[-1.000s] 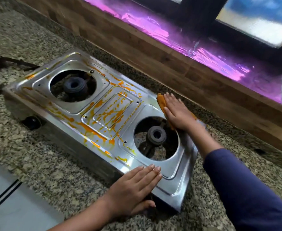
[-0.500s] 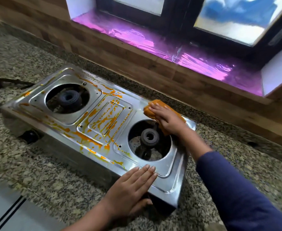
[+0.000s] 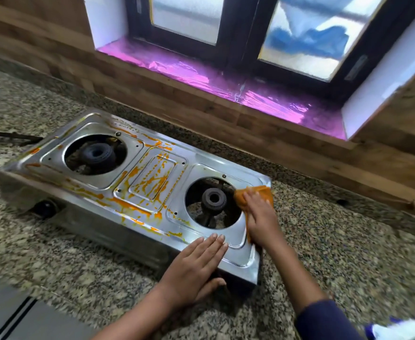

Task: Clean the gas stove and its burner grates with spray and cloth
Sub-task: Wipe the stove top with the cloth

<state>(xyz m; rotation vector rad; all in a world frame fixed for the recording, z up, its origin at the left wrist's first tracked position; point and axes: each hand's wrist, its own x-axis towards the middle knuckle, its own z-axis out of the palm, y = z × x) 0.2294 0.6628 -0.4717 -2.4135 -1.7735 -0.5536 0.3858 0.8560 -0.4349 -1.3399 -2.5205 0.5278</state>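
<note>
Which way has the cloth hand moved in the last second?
Yes. The right hand and cloth slid from the stove's back rim behind the right burner round to its right side, nearer the front.

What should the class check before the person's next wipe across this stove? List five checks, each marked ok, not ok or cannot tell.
1. Is the stove steadied? The left hand lies flat on its near right corner: ok.
2. Is the cloth under control? The right hand presses it onto the stove's right edge: ok.
3. Are the grates off? The left burner and right burner stand bare: ok.
4. Is the centre panel clean? Orange streaks cross it: not ok.
5. Is the spray within reach? A blurred white and blue object lies at bottom right: cannot tell.
</note>
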